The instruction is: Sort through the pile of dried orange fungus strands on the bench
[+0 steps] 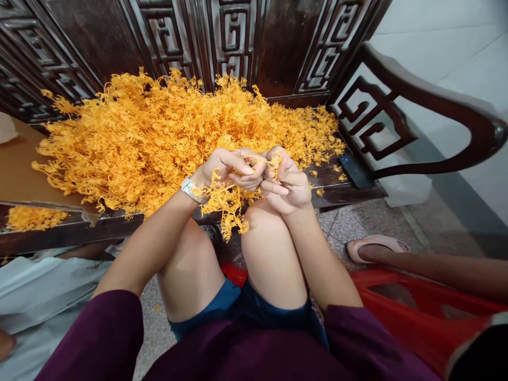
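Note:
My left hand (232, 169) is closed on a cluster of orange plastic pieces (226, 206) that look like small moulded parts on thin stems; the cluster dangles below my fingers. Close against it, my right hand (288, 182) pinches one orange piece (273, 163) between thumb and fingers. A thin orange strand runs between the two hands. Both hands are above my knees, in front of a large heap of the same orange pieces (159, 132) on a dark wooden bench (333, 196). What exactly the pieces are I cannot tell.
A cardboard sheet (32, 164) lies at the left, with more pieces below it. At the bench's right end are a dark phone-like object (357, 172) and a carved armrest (436, 106). To the right are a red plastic stool (420, 312) and another person's sandalled foot (377, 248).

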Demonstrator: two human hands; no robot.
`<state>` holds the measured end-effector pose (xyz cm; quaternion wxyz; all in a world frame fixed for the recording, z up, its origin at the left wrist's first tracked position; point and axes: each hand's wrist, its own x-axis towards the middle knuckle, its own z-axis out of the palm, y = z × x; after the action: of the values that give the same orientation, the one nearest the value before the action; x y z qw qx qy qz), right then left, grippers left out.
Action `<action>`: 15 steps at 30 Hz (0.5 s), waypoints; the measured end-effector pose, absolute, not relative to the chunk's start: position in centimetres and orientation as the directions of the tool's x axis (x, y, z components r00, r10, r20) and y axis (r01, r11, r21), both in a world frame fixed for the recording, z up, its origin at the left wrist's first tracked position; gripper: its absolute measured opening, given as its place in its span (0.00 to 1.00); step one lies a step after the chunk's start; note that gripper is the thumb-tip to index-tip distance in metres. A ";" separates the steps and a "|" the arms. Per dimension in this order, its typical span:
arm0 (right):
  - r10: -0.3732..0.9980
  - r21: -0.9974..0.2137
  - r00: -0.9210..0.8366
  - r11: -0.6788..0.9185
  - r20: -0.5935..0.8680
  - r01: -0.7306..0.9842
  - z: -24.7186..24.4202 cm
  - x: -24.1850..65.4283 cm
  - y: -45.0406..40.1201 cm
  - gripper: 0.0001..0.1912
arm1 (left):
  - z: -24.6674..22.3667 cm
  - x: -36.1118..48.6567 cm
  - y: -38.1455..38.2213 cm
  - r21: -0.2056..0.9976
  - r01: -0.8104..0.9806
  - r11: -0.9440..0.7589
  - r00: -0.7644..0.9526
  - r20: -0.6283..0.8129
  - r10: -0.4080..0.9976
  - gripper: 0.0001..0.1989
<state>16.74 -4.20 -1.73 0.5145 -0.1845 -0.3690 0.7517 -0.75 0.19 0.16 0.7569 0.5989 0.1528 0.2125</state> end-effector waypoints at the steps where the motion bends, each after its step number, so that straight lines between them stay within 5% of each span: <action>1: 0.909 -0.741 -0.401 -0.193 0.112 -0.643 -1.8 16.7 -4.3 0.20 | 0.3 -0.7 0.1 0.972 -0.134 0.192 0.858 0.017 0.514 0.21; 10: 0.903 -0.694 -0.388 -0.159 0.186 -0.702 -1.5 16.7 -5.0 0.21 | 0.3 -0.9 -0.5 0.986 -0.106 0.125 0.864 0.030 0.502 0.21; 15: 0.971 -0.610 -0.110 0.044 0.213 -0.791 -2.5 17.3 -4.1 0.20 | -0.1 -1.2 -0.6 0.985 -0.158 0.069 0.791 0.084 0.606 0.26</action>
<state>17.30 -4.08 -2.54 0.6515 -0.1436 -0.3124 0.6763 -1.20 -0.64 -0.14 0.7089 0.6267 0.1789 0.2695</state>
